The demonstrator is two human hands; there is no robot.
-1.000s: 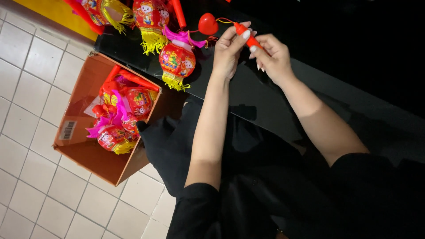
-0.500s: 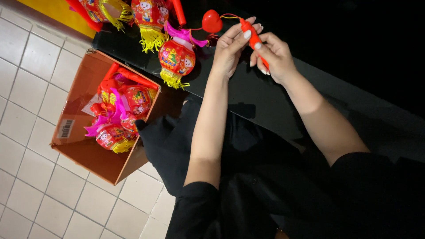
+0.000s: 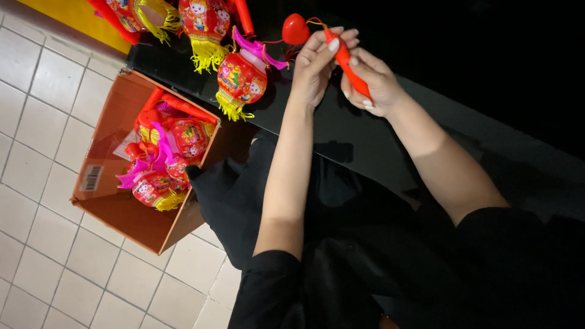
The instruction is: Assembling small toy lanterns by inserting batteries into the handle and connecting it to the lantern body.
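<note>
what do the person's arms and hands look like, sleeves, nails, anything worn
Both arms are bare from the hands to above the elbow, where short black sleeves begin. The left hand and right hand wear no gloves, rings or watch that can be seen. The fingernails are longish and pale, apparently polished in a light shade. The rest of the clothing is black too.

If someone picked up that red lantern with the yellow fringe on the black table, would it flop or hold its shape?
The red lantern looks like a light, hollow shell, so probably keeps its shape. Its yellow fringe and pink ribbon would likely dangle.
</note>
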